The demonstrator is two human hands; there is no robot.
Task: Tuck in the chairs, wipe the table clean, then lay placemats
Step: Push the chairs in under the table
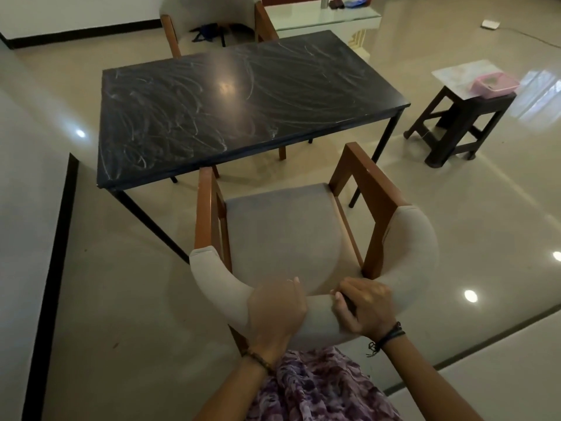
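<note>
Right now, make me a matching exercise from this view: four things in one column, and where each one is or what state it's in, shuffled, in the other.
Things:
1. near wooden armchair with grey cushion
2. dark rectangular tabletop
3. pink plastic tub
4. far wooden armchair with pale backrest

Places or states:
A. on a dark wooden stool to the right
B. at the table's far side
C. held at its curved backrest by left hand and right hand
D. covered in whitish streaks

Pairs: 1-C, 2-D, 3-A, 4-B
</note>
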